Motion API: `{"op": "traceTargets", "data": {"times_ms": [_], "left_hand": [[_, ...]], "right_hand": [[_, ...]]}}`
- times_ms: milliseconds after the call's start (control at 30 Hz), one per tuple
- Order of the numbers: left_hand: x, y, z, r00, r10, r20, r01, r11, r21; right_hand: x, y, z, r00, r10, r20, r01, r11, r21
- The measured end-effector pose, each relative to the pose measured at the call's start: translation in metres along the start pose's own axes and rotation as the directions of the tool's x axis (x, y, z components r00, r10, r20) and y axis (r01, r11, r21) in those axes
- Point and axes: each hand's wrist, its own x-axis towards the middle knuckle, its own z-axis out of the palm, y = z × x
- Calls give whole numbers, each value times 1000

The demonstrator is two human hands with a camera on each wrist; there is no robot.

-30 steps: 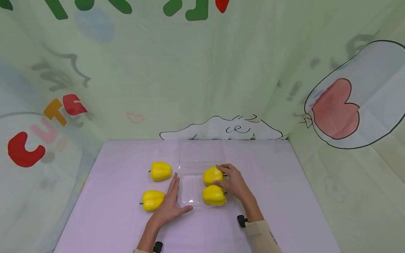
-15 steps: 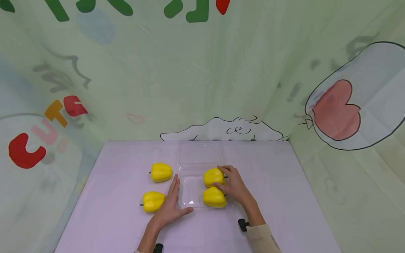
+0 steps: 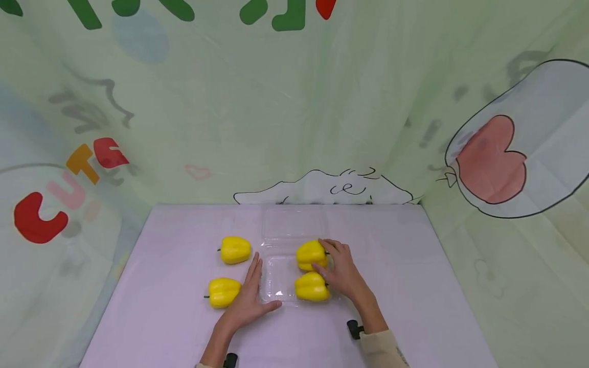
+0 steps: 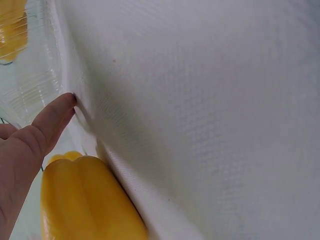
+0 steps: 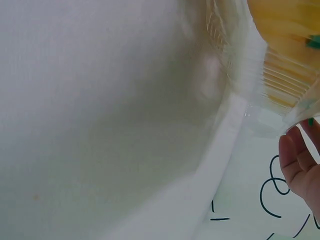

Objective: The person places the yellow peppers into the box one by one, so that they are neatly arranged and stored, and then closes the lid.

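A clear plastic clamshell box (image 3: 279, 276) lies with its lid folded back in the head view. Two yellow bell peppers are in its right half, one behind the other. The person's right hand (image 3: 342, 266) grips the rear bell pepper (image 3: 311, 255), fingers at its back and thumb at its front. The front bell pepper (image 3: 311, 286) lies just below that thumb. The left hand (image 3: 248, 296) has straight fingers along the box's left side, thumb spread at the front corner. In the left wrist view, a yellow bell pepper (image 4: 90, 200) lies close by this hand.
Two more yellow bell peppers, a rear one (image 3: 235, 250) and a front one (image 3: 223, 293), lie left of the box on the pale tablecloth (image 3: 391, 245). The transparent lid (image 3: 293, 223) extends toward the back edge. A printed curtain (image 3: 276, 117) hangs behind and at both sides.
The rear bell pepper in the box has shifted slightly back with the right hand, separating a little from the front one. The left hand has stayed in place.
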Motion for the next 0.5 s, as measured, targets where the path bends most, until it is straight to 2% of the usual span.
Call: {"op": "traceTargets", "data": {"times_ms": [167, 400, 500], "left_hand": [[0, 0, -1, 1000, 3, -4, -3, 1000, 5], [-1, 1, 0, 1000, 6, 3, -6, 1000, -14], [0, 0, 0, 1000, 5, 3, -5, 1000, -13]], "right_hand": [[-4, 0, -5, 1000, -13, -1, 13, 1000, 13], [-17, 8, -13, 999, -15, -44, 19, 997, 71], [-25, 12, -14, 1000, 2, -27, 0, 997, 75]]}}
